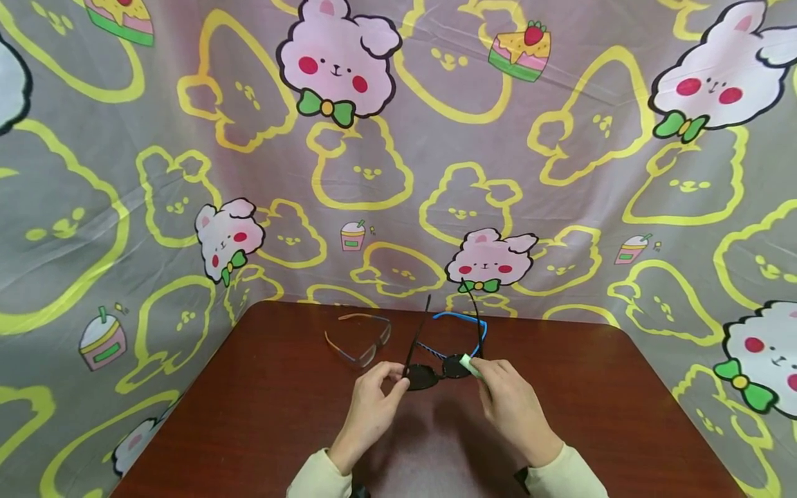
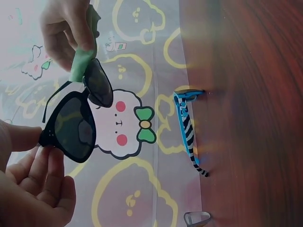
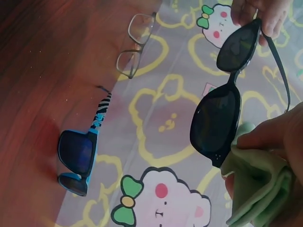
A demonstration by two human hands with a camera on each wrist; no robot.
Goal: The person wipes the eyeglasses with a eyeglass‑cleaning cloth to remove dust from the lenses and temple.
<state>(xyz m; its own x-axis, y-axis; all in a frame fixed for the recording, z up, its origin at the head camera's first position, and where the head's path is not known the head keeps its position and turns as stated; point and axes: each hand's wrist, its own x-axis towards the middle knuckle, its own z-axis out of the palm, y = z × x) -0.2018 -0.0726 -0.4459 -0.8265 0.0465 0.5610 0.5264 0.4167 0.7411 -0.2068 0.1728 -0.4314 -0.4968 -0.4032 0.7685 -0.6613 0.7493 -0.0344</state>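
Observation:
Black sunglasses (image 1: 422,377) are held up above the table, arms unfolded and pointing away from the person. My left hand (image 1: 373,401) pinches their left corner between thumb and fingers, as the left wrist view shows. In my right hand (image 1: 513,408) is a crumpled light green cloth (image 3: 260,184), gripped at the other end of the frame. The cloth touches the outer edge of the right lens (image 3: 215,120); how far it reaches behind the lens is hidden in the right wrist view.
Blue-framed sunglasses (image 3: 75,152) with zebra-striped arms lie on the brown table (image 1: 249,401) beyond the hands. To their left are clear-lens glasses (image 1: 367,356) with orange-brown arms. A patterned curtain (image 1: 373,159) hangs round the table's back and sides.

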